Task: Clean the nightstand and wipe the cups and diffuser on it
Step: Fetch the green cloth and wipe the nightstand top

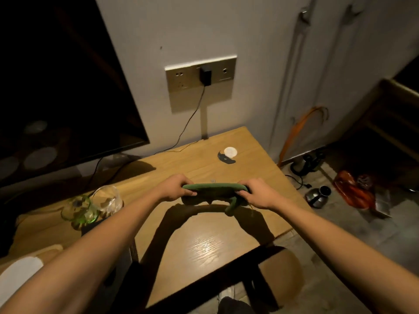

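We see two cups at the worktop's (204,245) left edge: a green glass cup (79,210) and a clear glass cup (108,200), touching; contents hard to tell. Our left hand (175,188) and right hand (256,192) each curl round an end of a green cloth (214,189), stretched betw. them above the worktop. A white disc (230,152) w/ a dark scrap (224,158) sits far back. Diffuser: can't identify.

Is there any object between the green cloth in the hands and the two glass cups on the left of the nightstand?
Nothing visible. Both hands, left hand and right hand, grip the green cloth above the nightstand. Between the cloth and the glass cups lies only bare wood.
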Tool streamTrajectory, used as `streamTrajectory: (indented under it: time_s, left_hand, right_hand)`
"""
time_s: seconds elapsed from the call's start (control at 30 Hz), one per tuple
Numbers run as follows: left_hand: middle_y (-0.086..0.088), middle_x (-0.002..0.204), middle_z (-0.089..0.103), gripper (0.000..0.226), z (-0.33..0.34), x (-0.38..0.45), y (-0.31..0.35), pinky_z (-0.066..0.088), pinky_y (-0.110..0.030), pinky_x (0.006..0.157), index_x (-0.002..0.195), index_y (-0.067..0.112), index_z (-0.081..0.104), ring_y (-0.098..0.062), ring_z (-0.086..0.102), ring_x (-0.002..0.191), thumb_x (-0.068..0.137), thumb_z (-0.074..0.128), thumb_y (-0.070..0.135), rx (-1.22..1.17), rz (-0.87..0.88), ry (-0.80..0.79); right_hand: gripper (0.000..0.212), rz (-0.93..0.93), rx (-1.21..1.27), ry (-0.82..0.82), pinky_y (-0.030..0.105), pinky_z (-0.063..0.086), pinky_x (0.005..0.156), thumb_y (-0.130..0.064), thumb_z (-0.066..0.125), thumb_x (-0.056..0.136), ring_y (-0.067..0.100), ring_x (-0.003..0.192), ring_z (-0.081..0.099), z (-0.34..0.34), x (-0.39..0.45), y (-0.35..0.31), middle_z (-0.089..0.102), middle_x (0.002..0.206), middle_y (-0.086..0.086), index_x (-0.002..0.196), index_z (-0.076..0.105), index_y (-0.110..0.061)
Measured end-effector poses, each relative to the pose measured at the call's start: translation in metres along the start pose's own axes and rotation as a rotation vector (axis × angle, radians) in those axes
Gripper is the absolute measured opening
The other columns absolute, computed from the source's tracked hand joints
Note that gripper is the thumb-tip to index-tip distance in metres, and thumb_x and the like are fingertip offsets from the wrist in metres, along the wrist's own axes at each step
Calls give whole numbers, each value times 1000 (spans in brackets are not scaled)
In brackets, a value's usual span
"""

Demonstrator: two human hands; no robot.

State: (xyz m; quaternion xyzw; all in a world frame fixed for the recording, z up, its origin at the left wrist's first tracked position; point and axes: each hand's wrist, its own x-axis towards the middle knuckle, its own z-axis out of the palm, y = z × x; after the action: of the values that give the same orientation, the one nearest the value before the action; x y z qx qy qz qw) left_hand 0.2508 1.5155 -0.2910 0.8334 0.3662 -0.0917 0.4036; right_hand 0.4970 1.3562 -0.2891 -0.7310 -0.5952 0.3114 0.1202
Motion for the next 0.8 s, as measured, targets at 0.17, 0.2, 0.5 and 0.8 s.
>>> streamTrajectory:
  time_s: [0.17, 0.2, 0.5, 0.8]
  left_hand:
    - [-2, 95, 74, 19, -15, -10, 44, 57, -34, 80, 108, 19, 75, -17, 67, 91, 90, 68, 18, 90, 205, -26]
    - [-1, 96, 74, 19, -14, -13, 53, 59, -33, 81, 108, 18, 75, -16, 68, 92, 90, 68, 16, 118, 251, -34]
    - [-4, 89, 76, 19, 36, -30, 190, 53, -28, 70, 104, 13, 79, -15, 66, 80, 86, 75, 18, 474, 673, -189]
    - [8, 74, 64, 16, 197, -113, 354, 44, -11, 59, 96, 10, 77, 2, 55, 62, 87, 74, 23, 657, 1054, -437]
  right_hand:
    - [16, 137, -47, 227, 31, 55, 70, -23, 58, 97, 12, 81, 65, -20, -74, -11, 70, 88, -5, 105, 72, -22]
    - [15, 160, -54, 269, 31, 54, 71, -22, 58, 96, 12, 82, 65, -23, -92, -14, 69, 87, -6, 103, 72, -24]
    - [17, 484, -33, 395, 34, 55, 75, -20, 63, 91, 10, 79, 65, -16, -287, -19, 71, 87, -5, 102, 75, -25]
    - [13, 884, 143, 610, 40, 57, 70, -31, 63, 89, 13, 71, 67, 55, -533, -18, 70, 75, -2, 84, 73, -25]
